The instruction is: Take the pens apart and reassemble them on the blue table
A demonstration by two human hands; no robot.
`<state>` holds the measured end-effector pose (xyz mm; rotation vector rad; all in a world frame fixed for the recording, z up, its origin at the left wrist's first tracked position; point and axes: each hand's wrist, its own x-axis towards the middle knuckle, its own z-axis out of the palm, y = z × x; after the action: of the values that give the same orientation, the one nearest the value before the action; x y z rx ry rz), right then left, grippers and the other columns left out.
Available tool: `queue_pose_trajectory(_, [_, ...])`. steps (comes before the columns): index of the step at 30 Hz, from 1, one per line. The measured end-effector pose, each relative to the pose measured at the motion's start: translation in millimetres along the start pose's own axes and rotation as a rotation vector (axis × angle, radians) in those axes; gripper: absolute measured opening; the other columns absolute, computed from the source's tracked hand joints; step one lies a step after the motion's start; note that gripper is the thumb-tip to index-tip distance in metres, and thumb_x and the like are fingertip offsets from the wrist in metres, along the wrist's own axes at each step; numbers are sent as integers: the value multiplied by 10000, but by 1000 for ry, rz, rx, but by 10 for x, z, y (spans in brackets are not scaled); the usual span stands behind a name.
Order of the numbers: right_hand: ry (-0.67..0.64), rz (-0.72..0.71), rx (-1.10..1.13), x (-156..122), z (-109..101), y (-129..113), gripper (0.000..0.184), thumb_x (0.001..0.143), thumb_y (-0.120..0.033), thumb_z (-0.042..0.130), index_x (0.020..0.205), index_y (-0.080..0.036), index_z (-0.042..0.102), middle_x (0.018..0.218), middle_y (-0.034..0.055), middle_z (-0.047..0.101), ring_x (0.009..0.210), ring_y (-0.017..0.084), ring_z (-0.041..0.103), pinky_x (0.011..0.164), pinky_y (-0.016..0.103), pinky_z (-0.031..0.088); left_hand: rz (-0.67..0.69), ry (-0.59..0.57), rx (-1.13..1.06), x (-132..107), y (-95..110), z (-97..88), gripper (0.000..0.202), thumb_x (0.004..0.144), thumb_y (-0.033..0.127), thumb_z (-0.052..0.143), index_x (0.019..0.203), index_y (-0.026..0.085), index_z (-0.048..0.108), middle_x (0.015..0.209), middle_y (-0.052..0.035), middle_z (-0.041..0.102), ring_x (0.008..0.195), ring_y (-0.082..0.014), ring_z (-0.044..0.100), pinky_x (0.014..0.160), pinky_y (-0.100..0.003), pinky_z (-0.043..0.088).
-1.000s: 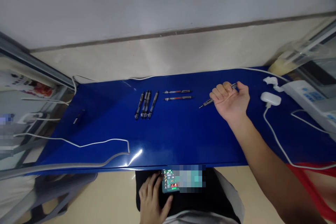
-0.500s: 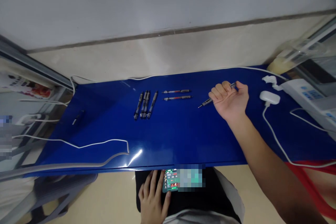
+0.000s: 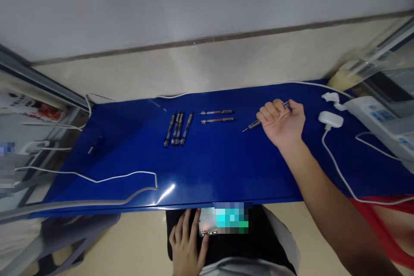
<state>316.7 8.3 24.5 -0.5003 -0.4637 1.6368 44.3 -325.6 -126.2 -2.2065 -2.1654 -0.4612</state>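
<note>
My right hand (image 3: 282, 123) rests on the blue table (image 3: 207, 168) with its fingers curled around a grey pen (image 3: 252, 125), whose tip points left. Left of it lie two pens with red inside (image 3: 217, 116), side by side. Further left is a bunch of several dark pens (image 3: 177, 128). My left hand (image 3: 186, 241) is below the table edge on my lap, fingers wrapped around the left end of a phone (image 3: 223, 220) with a lit screen.
A white charging case (image 3: 330, 119) with a cable sits right of my right hand. A white device with blue buttons (image 3: 381, 126) stands at the far right. A white cable (image 3: 106, 177) loops over the table's left front. A small dark item (image 3: 93, 146) lies far left.
The right hand stays put, still holding the pen. My left hand has shifted slightly on the phone, and the phone's screen shows a different, brighter picture.
</note>
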Motion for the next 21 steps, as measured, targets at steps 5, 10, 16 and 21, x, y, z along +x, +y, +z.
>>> queue_pose_trajectory(5, [12,-11,-6,2,0,1,495,895,-496,500,600,-225,208,502,-31,277,444,126,322,444,294,367,-6,1,7,4,4,-2,692,956,314,460,1596,303,199,1401,-123,557,1247,-320,502,1005,-469,357])
queue_pose_trajectory(10, [7,1,-16,-4,12,-1,486,904,-465,505,598,-223,214,504,-30,284,442,125,326,442,291,372,-11,2,-11,-8,-14,14,669,951,317,467,1582,267,249,1390,-132,564,1259,-321,498,1009,-461,354])
queue_pose_trajectory(16, [-14,-2,-16,-10,22,-2,490,910,-493,486,599,-221,223,504,-26,291,445,127,341,447,295,370,-59,-13,-143,-32,-68,28,554,963,224,382,1515,253,366,1412,-107,555,1296,-289,482,1015,-452,359])
queue_pose_trajectory(21, [0,-1,-34,-11,28,-9,478,908,-505,452,601,-224,216,510,-27,276,443,126,326,448,300,363,-60,-7,-131,-28,-49,19,566,954,289,434,1513,236,354,1395,-125,559,1290,-304,482,1020,-470,357])
